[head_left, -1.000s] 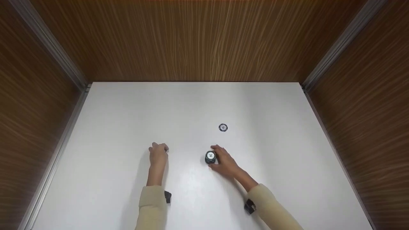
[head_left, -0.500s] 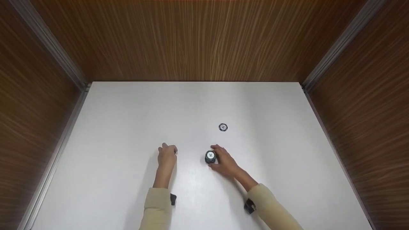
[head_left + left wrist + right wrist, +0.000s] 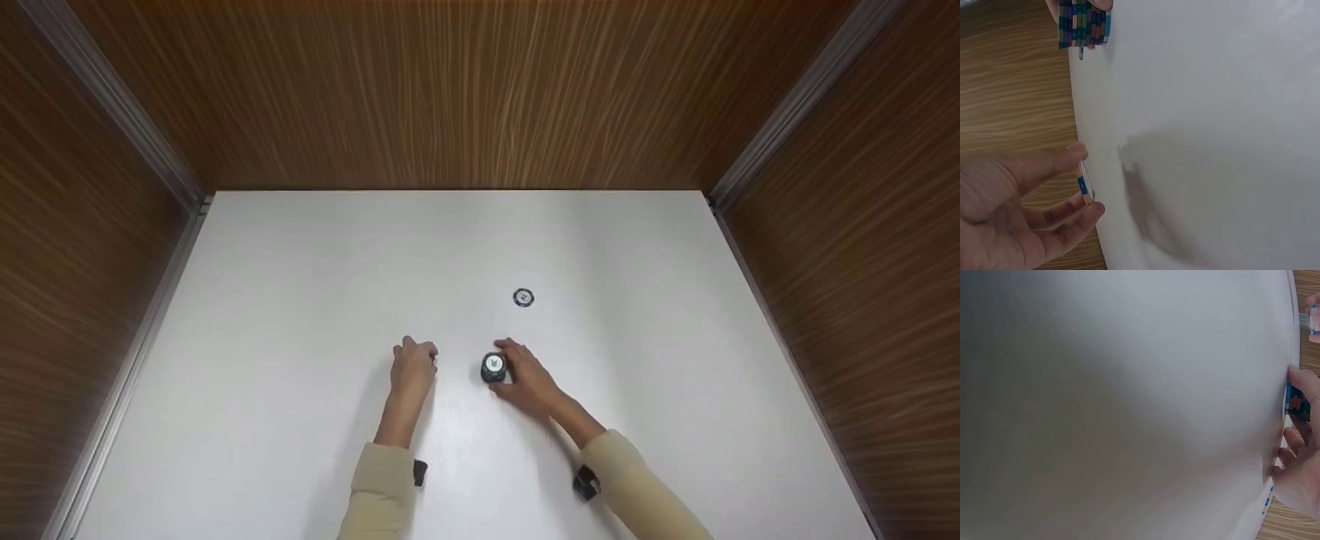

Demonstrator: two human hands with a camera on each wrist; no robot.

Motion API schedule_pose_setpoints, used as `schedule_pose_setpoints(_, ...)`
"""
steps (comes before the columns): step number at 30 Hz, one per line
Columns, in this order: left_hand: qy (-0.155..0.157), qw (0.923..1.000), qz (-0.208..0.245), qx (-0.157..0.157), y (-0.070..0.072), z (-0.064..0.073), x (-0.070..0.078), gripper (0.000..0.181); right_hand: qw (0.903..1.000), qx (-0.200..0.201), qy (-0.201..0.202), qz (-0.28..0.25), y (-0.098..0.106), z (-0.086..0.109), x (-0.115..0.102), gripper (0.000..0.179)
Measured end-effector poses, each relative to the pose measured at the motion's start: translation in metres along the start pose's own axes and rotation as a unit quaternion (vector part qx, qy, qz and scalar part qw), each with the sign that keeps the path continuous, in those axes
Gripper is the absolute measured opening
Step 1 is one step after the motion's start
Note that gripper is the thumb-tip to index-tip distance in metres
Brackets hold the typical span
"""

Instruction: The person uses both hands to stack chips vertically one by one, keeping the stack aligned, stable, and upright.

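Note:
A stack of poker chips stands upright on the white table. My right hand curls its thumb and fingers round the stack's right side. The stack's layered edges show green, purple, blue and orange in the left wrist view. To the left of it, my left hand is held above the table, apart from the stack. Between its thumb and fingertips it pinches a single poker chip with an orange and blue edge. Another poker chip lies flat on the table beyond my right hand.
The white table runs back to a wood-grain panel. More wood-grain panels with grey metal rails flank it left and right. A dark wrist device sits by the right sleeve.
My left hand has moved to the right, toward the stack, with the poker chip in its fingers. The right hand and the stack have stayed put.

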State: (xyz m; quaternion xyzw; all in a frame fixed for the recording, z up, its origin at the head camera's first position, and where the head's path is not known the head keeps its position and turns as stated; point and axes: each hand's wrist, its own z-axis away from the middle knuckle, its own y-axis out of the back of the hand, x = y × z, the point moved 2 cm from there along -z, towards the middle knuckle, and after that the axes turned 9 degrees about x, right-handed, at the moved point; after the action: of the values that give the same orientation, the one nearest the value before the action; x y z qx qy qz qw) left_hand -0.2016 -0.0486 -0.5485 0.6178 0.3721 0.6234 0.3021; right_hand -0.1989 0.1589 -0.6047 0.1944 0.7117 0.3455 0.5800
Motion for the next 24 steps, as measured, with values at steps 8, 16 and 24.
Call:
schedule_pose_setpoints(8, -0.031, 0.9993, -0.020, -0.013, 0.000, 0.004, 0.020, 0.020, 0.9998, 0.012, 0.015, -0.002, 0.000, 0.000, 0.001, 0.063)
schedule_pose_setpoints(16, -0.054, 0.9981, -0.018, -0.025, -0.004, 0.007, 0.037, 0.019, 0.9999, 0.013, 0.001, -0.005, -0.001, 0.000, 0.003, 0.064)
schedule_pose_setpoints(24, -0.076, 0.9969, -0.016, -0.015, -0.007, 0.010, 0.051, 0.020, 0.9999, 0.012, 0.010, 0.004, 0.002, 0.001, 0.003, 0.054)
